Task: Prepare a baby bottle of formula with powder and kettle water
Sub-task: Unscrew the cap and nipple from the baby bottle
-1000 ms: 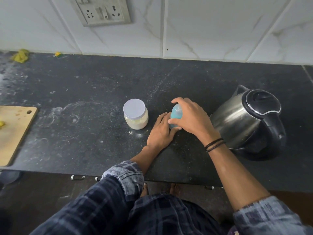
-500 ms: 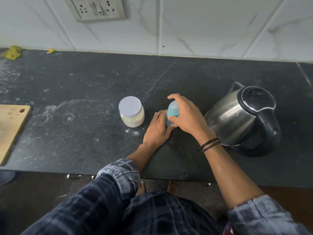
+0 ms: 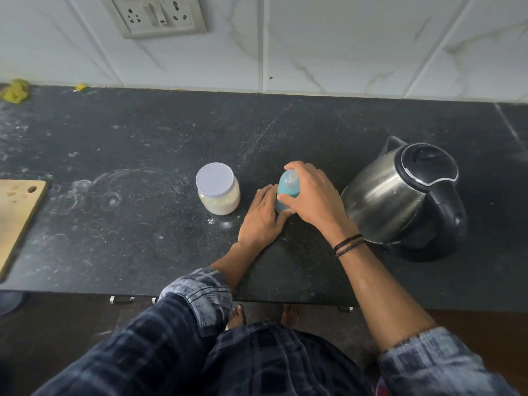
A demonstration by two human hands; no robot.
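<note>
A small blue baby bottle (image 3: 288, 187) with a clear cap stands upright on the black counter (image 3: 143, 224). My right hand (image 3: 311, 198) wraps around its upper part from the right. My left hand (image 3: 261, 218) lies low against the bottle's base from the left, fingers around it. To the left of the bottle stands a clear jar of pale powder (image 3: 218, 189) with a white lid on. A steel kettle (image 3: 405, 195) with a black lid and handle sits to the right, lid closed.
A wooden cutting board (image 3: 17, 218) lies at the left edge of the counter. Powder smears mark the counter. A wall socket (image 3: 155, 14) sits on the tiled wall behind. Yellow scraps (image 3: 15, 90) lie at the back left.
The clear cap end of the bottle shows more above my right hand's fingers now. Both hands stay on the bottle; the camera has tilted slightly.
</note>
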